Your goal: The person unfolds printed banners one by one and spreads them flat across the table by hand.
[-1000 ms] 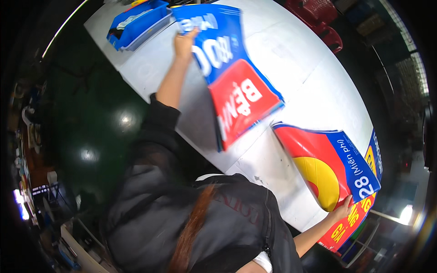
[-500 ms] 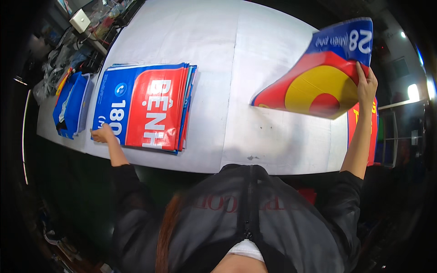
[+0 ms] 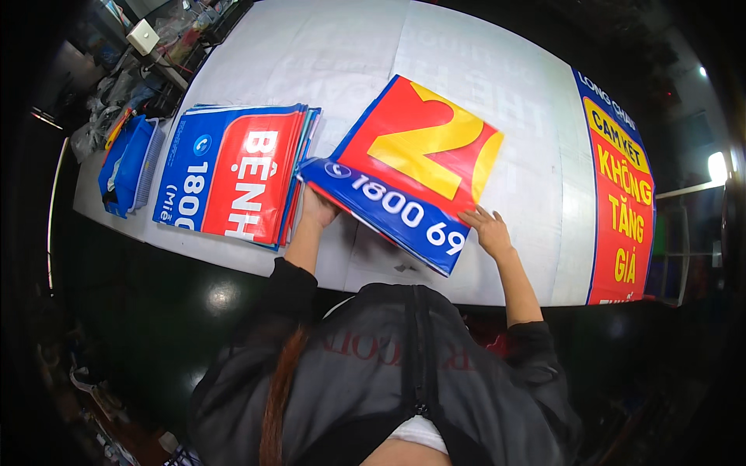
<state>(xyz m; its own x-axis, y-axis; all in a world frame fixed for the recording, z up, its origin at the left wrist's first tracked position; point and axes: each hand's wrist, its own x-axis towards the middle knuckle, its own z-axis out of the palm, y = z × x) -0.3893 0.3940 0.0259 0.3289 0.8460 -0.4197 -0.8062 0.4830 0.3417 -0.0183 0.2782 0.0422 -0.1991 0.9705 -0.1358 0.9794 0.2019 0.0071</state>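
Note:
A folded banner, red with yellow shapes and a blue band, lies tilted in front of me over the white table. My left hand is closed on its lower left edge, the fingers partly hidden under the blue band. At the banner's right corner, my right hand has its fingers stretched out and spread, the fingertips touching the red part. Just left of the banner sits a stack of folded blue and red banners, its layered edges showing on the right side; the held banner's left corner reaches this stack.
Another banner, red, blue and yellow, lies flat along the right end of the white table. A blue plastic basket stands at the left edge. Behind it are plastic bags and a white box-like switch.
The banner my right hand held up at the right has come down to the middle, now folded smaller. My left hand has left the stack and grips the banner's left edge.

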